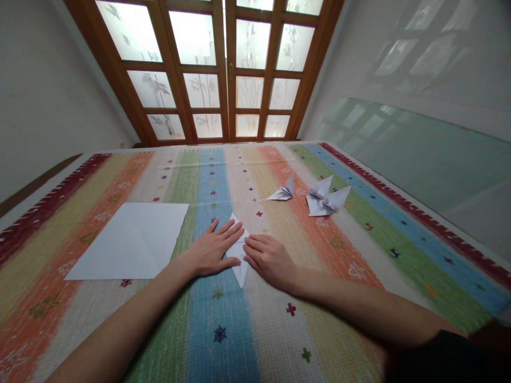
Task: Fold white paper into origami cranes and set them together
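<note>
A folded piece of white paper [240,250], long and pointed at both ends, lies flat on the striped tablecloth [217,314]. My left hand [217,247] rests on its left side with the fingers stretched out and the thumb apart, pressing it down. At its right edge is my right hand [271,260], fingers held together and bent, the tips touching the paper. Whether the right fingers pinch the edge or only press on it is hard to see. Part of the folded paper is hidden under my left fingers.
A large white sheet [131,239] with one ragged edge lies to the left. At the right back stand a small folded paper shape [284,191] and a larger pair of folded paper shapes [325,197]. Beyond the table is a wooden door [229,101] with frosted panes.
</note>
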`<action>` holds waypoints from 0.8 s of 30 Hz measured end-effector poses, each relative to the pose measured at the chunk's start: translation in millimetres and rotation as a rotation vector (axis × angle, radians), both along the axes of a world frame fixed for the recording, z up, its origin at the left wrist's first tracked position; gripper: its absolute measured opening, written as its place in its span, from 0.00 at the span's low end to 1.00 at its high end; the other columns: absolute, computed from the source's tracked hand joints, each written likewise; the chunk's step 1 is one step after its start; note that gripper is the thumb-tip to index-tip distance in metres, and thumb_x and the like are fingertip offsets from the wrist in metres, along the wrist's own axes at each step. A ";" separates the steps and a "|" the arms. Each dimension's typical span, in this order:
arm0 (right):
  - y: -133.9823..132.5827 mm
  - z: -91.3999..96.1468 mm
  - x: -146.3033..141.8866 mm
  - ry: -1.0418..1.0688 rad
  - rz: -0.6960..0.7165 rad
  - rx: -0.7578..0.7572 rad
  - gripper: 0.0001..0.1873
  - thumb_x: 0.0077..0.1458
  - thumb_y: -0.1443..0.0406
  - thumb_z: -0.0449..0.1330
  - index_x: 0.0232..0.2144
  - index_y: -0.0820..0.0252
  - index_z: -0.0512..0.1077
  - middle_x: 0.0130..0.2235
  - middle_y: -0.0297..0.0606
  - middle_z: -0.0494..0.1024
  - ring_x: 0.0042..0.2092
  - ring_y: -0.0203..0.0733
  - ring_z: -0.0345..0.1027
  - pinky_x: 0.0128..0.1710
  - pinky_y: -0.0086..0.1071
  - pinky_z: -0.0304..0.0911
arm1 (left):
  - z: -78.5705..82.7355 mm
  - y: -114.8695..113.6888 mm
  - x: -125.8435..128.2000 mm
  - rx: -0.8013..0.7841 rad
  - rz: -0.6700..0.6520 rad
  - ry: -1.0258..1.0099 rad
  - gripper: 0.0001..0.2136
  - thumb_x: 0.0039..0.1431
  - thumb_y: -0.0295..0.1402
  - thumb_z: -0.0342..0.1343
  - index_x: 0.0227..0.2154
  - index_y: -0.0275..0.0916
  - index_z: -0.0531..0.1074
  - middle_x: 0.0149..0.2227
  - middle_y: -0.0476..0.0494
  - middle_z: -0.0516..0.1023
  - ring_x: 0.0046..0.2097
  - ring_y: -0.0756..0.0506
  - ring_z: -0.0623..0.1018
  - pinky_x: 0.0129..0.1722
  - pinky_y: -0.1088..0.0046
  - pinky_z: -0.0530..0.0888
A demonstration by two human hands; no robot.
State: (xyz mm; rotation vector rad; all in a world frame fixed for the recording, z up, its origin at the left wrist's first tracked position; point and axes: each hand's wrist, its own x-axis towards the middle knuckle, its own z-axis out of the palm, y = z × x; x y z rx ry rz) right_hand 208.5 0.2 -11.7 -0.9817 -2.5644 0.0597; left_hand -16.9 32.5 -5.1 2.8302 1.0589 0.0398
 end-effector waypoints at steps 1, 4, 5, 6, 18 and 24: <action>-2.3 -0.5 0.6 -0.010 0.018 -0.005 0.14 0.64 0.63 0.53 0.47 0.63 0.74 0.50 0.49 0.77 0.55 0.49 0.68 0.55 0.44 0.62 | 0.2 0.1 0.1 -0.002 -0.002 0.004 0.37 0.62 0.59 0.40 0.67 0.40 0.48 0.69 0.34 0.52 0.70 0.37 0.50 0.65 0.50 0.42; -11.8 0.5 4.9 -0.087 0.064 -0.047 0.28 0.63 0.55 0.54 0.56 0.72 0.66 0.58 0.59 0.69 0.62 0.56 0.59 0.61 0.48 0.57 | 2.0 0.4 1.0 -0.021 0.003 0.027 0.39 0.61 0.59 0.41 0.67 0.39 0.48 0.69 0.34 0.52 0.70 0.37 0.49 0.65 0.50 0.42; -15.2 1.4 6.6 -0.119 0.076 -0.071 0.33 0.62 0.51 0.54 0.59 0.74 0.64 0.60 0.61 0.66 0.64 0.58 0.56 0.62 0.49 0.55 | 2.9 0.5 1.5 -0.026 0.005 0.034 0.39 0.61 0.60 0.41 0.67 0.39 0.48 0.69 0.34 0.51 0.70 0.36 0.49 0.65 0.49 0.42; -18.7 2.3 8.3 -0.147 0.088 -0.098 0.38 0.61 0.48 0.54 0.60 0.75 0.61 0.62 0.63 0.63 0.65 0.60 0.53 0.63 0.51 0.52 | 3.9 0.5 2.0 -0.031 0.007 0.039 0.40 0.60 0.61 0.41 0.67 0.38 0.49 0.69 0.33 0.50 0.70 0.36 0.48 0.65 0.49 0.42; -63.1 17.4 12.0 -0.191 0.218 -0.346 0.56 0.54 0.37 0.50 0.66 0.78 0.48 0.67 0.65 0.48 0.70 0.62 0.37 0.67 0.49 0.42 | 6.6 1.9 2.4 -0.082 0.004 0.051 0.50 0.50 0.65 0.47 0.67 0.32 0.48 0.69 0.26 0.46 0.70 0.33 0.47 0.65 0.48 0.39; -80.6 29.2 10.3 -0.207 0.293 -0.335 0.47 0.60 0.42 0.49 0.63 0.80 0.56 0.64 0.65 0.58 0.67 0.61 0.50 0.65 0.47 0.48 | 6.2 3.5 2.1 -0.135 0.030 0.011 0.52 0.50 0.63 0.51 0.67 0.30 0.45 0.69 0.26 0.46 0.70 0.34 0.48 0.66 0.49 0.40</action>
